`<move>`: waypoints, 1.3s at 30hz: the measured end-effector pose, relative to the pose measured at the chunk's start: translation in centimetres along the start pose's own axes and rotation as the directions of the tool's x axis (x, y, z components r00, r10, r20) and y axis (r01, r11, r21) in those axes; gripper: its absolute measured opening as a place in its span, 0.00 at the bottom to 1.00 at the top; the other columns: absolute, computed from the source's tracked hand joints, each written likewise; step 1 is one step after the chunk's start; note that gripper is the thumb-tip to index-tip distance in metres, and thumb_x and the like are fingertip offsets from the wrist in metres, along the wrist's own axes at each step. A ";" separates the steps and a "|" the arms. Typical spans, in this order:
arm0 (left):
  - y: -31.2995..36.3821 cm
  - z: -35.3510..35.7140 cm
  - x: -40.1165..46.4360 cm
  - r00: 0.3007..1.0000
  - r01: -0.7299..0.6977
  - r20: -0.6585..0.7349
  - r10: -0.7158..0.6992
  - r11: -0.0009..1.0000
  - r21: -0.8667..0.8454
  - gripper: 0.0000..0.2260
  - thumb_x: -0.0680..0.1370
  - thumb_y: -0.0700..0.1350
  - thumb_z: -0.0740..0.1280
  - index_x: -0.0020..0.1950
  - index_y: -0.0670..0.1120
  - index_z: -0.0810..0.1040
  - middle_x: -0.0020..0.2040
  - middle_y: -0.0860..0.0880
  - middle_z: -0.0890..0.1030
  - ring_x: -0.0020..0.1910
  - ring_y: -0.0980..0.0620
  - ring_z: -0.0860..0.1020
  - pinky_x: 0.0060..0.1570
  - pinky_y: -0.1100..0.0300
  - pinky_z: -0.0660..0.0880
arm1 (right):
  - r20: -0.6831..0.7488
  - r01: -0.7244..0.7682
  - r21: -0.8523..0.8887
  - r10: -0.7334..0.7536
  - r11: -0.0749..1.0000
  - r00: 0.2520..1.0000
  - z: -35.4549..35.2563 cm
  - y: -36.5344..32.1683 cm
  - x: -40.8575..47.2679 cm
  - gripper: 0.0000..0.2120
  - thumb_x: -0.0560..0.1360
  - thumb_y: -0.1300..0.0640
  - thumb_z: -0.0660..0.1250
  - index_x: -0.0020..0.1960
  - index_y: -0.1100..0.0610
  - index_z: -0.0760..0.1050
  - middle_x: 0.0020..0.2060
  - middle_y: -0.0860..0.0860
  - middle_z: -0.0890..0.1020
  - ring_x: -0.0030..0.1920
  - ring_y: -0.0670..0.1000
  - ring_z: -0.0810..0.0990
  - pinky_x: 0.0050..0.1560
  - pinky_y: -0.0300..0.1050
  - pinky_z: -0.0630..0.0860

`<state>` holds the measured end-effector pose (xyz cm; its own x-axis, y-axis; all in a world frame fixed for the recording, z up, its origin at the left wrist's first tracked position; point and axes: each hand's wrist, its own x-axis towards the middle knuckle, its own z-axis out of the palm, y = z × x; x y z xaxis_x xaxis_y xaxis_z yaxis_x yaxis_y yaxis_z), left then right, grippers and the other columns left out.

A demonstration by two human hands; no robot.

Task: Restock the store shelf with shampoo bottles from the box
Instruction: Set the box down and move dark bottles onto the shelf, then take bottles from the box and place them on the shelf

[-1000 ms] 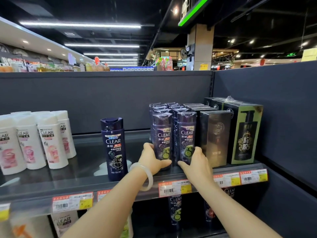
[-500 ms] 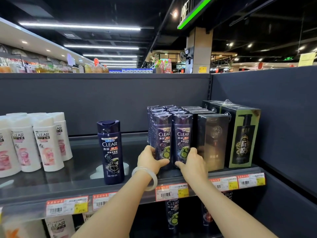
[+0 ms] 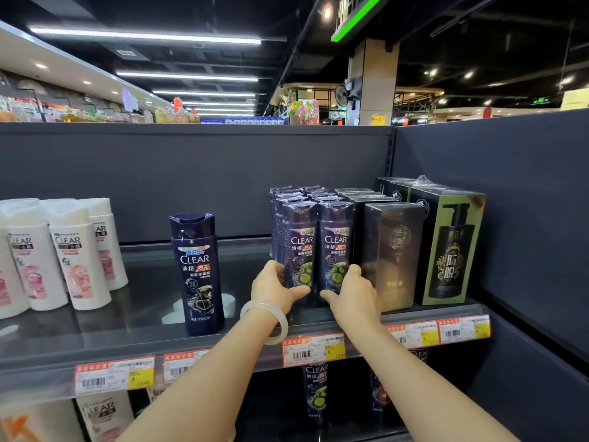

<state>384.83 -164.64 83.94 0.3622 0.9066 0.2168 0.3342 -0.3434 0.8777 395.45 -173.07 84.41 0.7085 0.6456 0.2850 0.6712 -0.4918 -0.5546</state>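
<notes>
A shrink-wrapped pack of dark purple CLEAR shampoo bottles (image 3: 314, 237) stands on the grey shelf (image 3: 134, 333), right of centre, in two rows running to the back. My left hand (image 3: 274, 290) grips the pack's lower left corner, thumb across the front. My right hand (image 3: 355, 295) grips its lower right corner, with the fingers between the pack and the dark box beside it. A single dark blue CLEAR bottle (image 3: 197, 272) stands alone to the left. No supply box is in view.
White CLEAR bottles (image 3: 76, 253) stand at the shelf's left. Dark boxed products (image 3: 395, 250) and a green-edged box (image 3: 449, 247) fill the right, against the side panel. Bare shelf lies between the single bottle and the pack. More bottles (image 3: 315, 393) stand on the shelf below.
Both hands have stayed at the base of the wrapped pack. The pack has hardly moved on the shelf; only my view has shifted a little.
</notes>
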 end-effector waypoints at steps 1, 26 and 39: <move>0.0 0.0 0.0 1.000 -0.001 -0.003 0.001 1.000 -0.003 0.19 0.68 0.44 0.75 0.51 0.50 0.69 0.45 0.54 0.76 0.44 0.55 0.75 0.43 0.64 0.71 | -0.004 0.004 -0.004 -0.004 1.000 1.000 0.0 0.0 0.0 0.20 0.72 0.49 0.70 0.54 0.57 0.64 0.50 0.54 0.81 0.51 0.56 0.80 0.38 0.43 0.68; -1.7 -1.6 -8.3 0.877 -0.407 -0.212 0.432 0.901 0.152 0.19 0.69 0.39 0.72 0.57 0.51 0.72 0.50 0.62 0.71 0.51 0.63 0.72 0.52 0.77 0.66 | -0.028 0.477 0.194 -0.482 0.857 0.876 -0.7 -0.7 -6.7 0.20 0.76 0.54 0.65 0.66 0.54 0.66 0.59 0.48 0.72 0.62 0.49 0.71 0.56 0.43 0.71; -16.9 -17.0 -24.6 0.977 0.200 -0.130 -0.167 0.522 0.829 0.27 0.72 0.40 0.65 0.70 0.44 0.61 0.67 0.44 0.66 0.65 0.43 0.66 0.60 0.51 0.68 | 0.545 0.840 0.014 -0.709 0.542 0.448 10.8 -9.4 -22.9 0.16 0.74 0.59 0.64 0.61 0.56 0.67 0.60 0.54 0.70 0.62 0.57 0.68 0.57 0.49 0.69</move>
<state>355.44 -176.91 71.03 0.1848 0.9753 0.1210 0.9684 -0.2017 0.1467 370.50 -176.92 74.66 -0.2775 0.9561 0.0946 0.9559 0.2846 -0.0721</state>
